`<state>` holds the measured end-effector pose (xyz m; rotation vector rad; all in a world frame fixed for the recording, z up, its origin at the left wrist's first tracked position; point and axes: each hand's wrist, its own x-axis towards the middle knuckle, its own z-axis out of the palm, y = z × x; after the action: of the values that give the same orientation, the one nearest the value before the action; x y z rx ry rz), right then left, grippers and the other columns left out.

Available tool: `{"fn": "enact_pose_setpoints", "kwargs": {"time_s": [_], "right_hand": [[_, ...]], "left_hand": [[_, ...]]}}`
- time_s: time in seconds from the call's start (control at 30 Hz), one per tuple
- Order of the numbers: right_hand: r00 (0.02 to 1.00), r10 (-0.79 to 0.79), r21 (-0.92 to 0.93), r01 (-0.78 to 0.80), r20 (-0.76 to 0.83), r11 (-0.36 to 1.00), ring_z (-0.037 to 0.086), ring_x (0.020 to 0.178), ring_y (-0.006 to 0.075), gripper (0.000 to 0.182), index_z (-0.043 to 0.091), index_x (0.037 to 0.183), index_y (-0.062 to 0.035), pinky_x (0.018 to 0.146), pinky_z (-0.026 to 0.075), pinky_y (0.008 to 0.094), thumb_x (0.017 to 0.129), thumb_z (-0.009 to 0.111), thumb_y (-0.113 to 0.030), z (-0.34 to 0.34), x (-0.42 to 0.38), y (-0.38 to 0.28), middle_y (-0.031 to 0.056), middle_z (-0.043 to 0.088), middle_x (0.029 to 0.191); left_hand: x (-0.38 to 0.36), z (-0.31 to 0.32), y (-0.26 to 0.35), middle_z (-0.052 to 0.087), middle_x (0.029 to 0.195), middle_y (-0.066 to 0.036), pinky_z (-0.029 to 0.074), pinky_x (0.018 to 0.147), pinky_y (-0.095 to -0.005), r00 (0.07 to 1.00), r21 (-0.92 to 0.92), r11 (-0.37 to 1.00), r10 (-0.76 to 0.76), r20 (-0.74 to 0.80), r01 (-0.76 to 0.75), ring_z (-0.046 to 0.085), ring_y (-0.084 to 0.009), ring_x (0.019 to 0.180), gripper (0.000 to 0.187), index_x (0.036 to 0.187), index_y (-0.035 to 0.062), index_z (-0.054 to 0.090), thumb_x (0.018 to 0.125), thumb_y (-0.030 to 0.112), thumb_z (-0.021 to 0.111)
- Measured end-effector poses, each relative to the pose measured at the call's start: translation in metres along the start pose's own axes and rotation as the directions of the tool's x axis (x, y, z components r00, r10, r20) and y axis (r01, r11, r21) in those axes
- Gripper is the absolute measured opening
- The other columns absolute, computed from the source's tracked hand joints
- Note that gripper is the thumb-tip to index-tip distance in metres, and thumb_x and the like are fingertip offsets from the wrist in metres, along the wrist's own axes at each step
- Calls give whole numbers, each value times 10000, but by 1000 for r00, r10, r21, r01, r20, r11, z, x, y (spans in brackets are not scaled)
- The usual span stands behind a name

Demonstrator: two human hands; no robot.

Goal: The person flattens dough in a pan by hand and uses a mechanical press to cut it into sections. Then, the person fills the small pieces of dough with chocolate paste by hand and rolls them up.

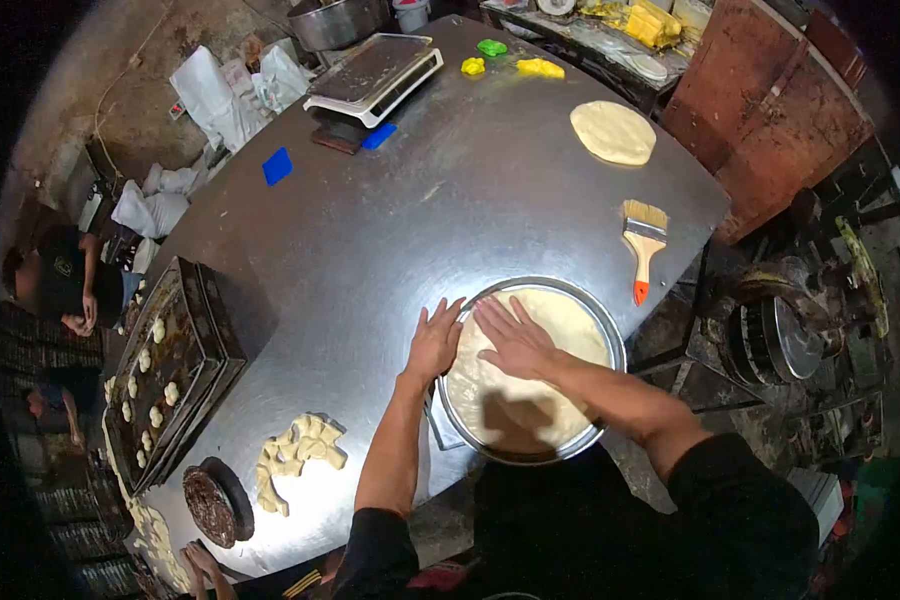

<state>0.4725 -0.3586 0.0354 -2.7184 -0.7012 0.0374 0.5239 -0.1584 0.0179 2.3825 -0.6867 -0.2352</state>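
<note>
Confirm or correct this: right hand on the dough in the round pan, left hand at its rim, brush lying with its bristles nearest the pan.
Wrong on the brush: the head view shows its orange handle tip, not its bristles, nearest the round pan. The right hand is on the dough in that pan, the left hand at its rim.

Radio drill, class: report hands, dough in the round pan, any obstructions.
Right hand on the dough, fingers extended. Left hand at rim of round pan. Dough spread across pan. No obstruction seen; brush lies apart.
</note>
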Motion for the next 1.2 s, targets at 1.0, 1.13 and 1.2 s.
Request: {"fn": "enact_pose_setpoints", "kwargs": {"time_s": [1.0, 1.13, 1.2], "right_hand": [[967, 202, 81, -216, 152, 973, 122, 1460, 290, 632, 261, 1469, -5, 1175, 68, 507, 978, 406, -375, -15, -24, 30, 176, 183, 1558], [969, 213, -64, -207, 126, 976, 92, 1468, 268, 679, 249, 1481, -15, 1165, 62, 534, 981, 336, -466, -5, 13, -1, 141, 148, 1578], [987, 107, -104, -95, 120, 990, 90, 1467, 281, 696, 247, 1477, 0, 1164, 70, 538, 982, 318, -484, 27, -3, -40, 159, 149, 1574]], "left_hand": [[14, -4, 55, 533, 1291, -256, 306, 1103, -440, 947, 120, 992, 8, -322, 33, 411, -408, 1303, 363, 1272, 18, 536, 930, 134, 502], [-19, 10, 33, 620, 1106, -272, 487, 876, -453, 902, -308, 924, -320, -291, 228, 611, -421, 1026, 342, 1227, 3, 570, 938, 162, 478], [-53, 15, 31, 670, 940, -235, 499, 808, -392, 896, -149, 916, -397, -198, 373, 668, -351, 896, 293, 1140, -3, 603, 911, 157, 513]]}}
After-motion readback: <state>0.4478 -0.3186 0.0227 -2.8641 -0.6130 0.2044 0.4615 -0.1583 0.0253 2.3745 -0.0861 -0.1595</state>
